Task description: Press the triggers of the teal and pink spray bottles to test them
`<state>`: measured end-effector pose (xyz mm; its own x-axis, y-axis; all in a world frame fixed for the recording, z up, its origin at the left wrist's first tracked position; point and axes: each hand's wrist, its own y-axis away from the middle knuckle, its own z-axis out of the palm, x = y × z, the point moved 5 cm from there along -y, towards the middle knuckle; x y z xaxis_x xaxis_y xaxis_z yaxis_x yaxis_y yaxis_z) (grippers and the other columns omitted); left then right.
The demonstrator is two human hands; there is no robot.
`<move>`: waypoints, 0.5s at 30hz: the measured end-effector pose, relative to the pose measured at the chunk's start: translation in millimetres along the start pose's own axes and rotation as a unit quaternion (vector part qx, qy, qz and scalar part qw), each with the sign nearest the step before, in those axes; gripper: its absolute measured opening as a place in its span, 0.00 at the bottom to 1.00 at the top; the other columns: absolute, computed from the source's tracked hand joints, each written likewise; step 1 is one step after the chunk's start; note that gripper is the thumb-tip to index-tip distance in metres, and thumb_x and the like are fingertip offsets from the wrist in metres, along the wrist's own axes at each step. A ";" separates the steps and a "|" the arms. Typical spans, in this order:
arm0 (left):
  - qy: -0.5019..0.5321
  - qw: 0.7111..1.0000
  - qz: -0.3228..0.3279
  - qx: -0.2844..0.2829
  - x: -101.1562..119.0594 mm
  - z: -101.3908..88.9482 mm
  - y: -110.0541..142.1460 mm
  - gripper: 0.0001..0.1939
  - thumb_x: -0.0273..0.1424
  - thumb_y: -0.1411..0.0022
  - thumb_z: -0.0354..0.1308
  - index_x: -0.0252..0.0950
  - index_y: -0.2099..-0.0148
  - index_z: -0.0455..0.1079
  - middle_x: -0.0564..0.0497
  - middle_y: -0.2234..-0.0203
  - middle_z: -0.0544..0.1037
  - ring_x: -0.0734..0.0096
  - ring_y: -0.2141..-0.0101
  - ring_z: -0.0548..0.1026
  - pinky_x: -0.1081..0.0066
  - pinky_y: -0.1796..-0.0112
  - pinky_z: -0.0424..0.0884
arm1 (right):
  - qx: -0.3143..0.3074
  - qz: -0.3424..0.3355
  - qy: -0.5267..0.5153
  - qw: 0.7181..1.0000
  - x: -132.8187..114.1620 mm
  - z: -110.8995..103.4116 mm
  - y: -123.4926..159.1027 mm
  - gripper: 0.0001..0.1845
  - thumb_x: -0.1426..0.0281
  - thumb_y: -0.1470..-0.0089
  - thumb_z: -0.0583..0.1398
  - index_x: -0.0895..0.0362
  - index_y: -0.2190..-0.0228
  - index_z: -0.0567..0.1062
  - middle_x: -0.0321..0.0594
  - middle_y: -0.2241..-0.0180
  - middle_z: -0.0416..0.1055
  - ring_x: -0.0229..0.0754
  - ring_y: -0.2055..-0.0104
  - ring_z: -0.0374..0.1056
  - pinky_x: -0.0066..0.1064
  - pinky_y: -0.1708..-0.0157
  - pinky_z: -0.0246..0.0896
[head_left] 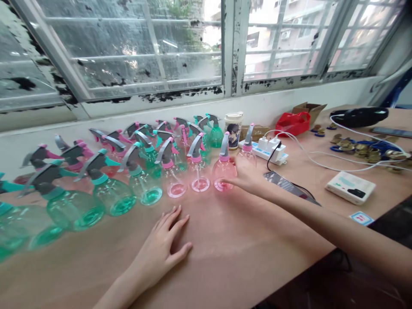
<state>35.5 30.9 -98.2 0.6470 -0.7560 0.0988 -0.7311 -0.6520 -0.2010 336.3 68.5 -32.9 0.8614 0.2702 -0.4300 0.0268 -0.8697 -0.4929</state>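
Above the table (219,257), covered in a plain light-brown surface, runs a row of metal-framed windows (141,47) with horizontal bars. Their frames are peeling, with black patches. A pale wall (193,106) lies between windows and table. Daylight comes through the windows; beyond them show greenery and pinkish buildings (289,34). Below the table's right edge it is dark.

The only view looks from the wearer's head, forward and down over the near worktop (222,257), reaching the windows (144,47) at the far side.
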 end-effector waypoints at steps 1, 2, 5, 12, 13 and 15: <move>-0.003 1.000 0.002 0.001 -0.4 0.6 0.3 0.30 0.43 0.34 0.53 0.45 0.32 0.56 0.43 0.32 0.54 0.46 0.34 0.56 0.41 0.39 0.57 | -0.002 0.004 0.008 1.000 0.3 0.4 -2.5 0.34 0.55 0.52 0.67 0.61 0.49 0.68 0.56 0.54 0.70 0.61 0.49 0.67 0.50 0.51 0.62; -0.006 1.000 0.005 0.002 -0.8 1.0 0.6 0.30 0.43 0.34 0.53 0.45 0.32 0.56 0.43 0.32 0.54 0.46 0.34 0.56 0.41 0.40 0.58 | -0.002 0.008 0.018 1.000 0.5 0.6 -4.8 0.33 0.55 0.52 0.67 0.62 0.50 0.69 0.57 0.54 0.71 0.63 0.49 0.66 0.51 0.51 0.62; -0.015 1.000 0.016 0.013 -1.5 1.2 1.6 0.30 0.43 0.34 0.54 0.45 0.32 0.56 0.43 0.32 0.55 0.45 0.35 0.57 0.41 0.40 0.59 | -0.006 0.019 0.053 0.998 0.4 0.2 -11.3 0.34 0.54 0.51 0.66 0.64 0.50 0.69 0.59 0.53 0.71 0.65 0.47 0.64 0.51 0.51 0.61; -0.050 0.998 0.030 0.035 -1.4 -2.9 2.9 0.34 0.43 0.37 0.57 0.49 0.31 0.52 0.45 0.32 0.56 0.44 0.37 0.62 0.44 0.44 0.67 | 0.007 0.020 0.060 0.998 -4.5 0.9 -16.0 0.37 0.52 0.48 0.64 0.59 0.43 0.66 0.54 0.52 0.73 0.63 0.48 0.67 0.50 0.54 0.62; -0.057 0.997 0.033 0.037 -1.0 -3.7 2.8 0.35 0.44 0.37 0.57 0.49 0.31 0.51 0.45 0.33 0.57 0.44 0.38 0.63 0.44 0.44 0.68 | 0.017 0.020 0.058 0.998 -5.1 -0.4 -13.0 0.37 0.52 0.47 0.63 0.59 0.42 0.64 0.55 0.51 0.73 0.63 0.48 0.67 0.51 0.53 0.62; -0.068 0.996 0.042 0.042 -0.5 -5.0 2.6 0.37 0.44 0.37 0.57 0.49 0.30 0.50 0.45 0.33 0.58 0.44 0.39 0.65 0.45 0.46 0.71 | 0.040 0.020 0.036 0.998 -5.2 -7.1 -3.9 0.36 0.52 0.45 0.61 0.58 0.42 0.65 0.54 0.49 0.72 0.61 0.48 0.68 0.51 0.53 0.63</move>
<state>32.1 29.3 -93.9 0.6125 -0.7888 -0.0526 -0.7662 -0.5760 -0.2848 335.4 67.5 -23.4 0.8955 0.2025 -0.3963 -0.0467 -0.8428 -0.5362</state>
